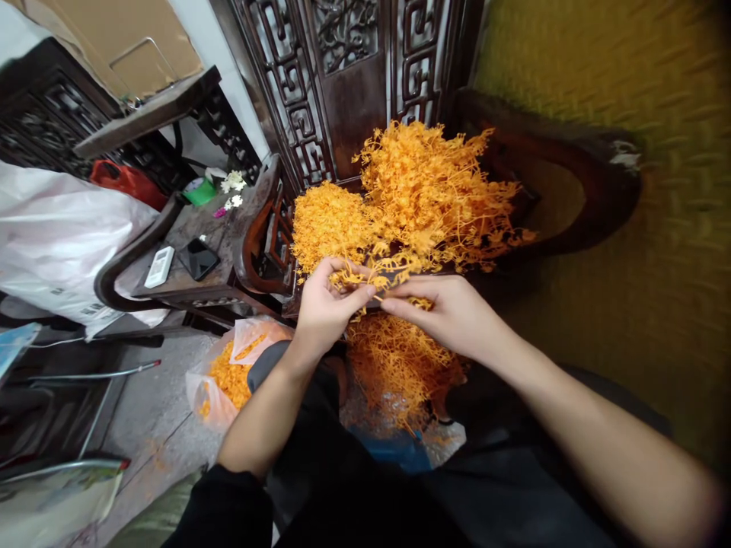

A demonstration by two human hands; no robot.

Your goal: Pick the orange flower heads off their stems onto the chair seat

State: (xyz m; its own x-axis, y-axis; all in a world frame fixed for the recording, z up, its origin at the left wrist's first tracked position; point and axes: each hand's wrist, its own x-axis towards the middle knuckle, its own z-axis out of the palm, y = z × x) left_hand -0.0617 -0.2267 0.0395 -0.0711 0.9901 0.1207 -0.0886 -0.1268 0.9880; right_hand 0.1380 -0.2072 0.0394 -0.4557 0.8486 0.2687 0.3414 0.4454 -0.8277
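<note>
Before the carved chair, left hand and right hand pinch one orange sprig; a hard tug could snap it.

No lettering, label, brand, number or sign could be read. Faint printed marks showed low on a large white bag beside the carved wooden furniture, too small and blurred to make out; those on a small white device were equally illegible.
</note>
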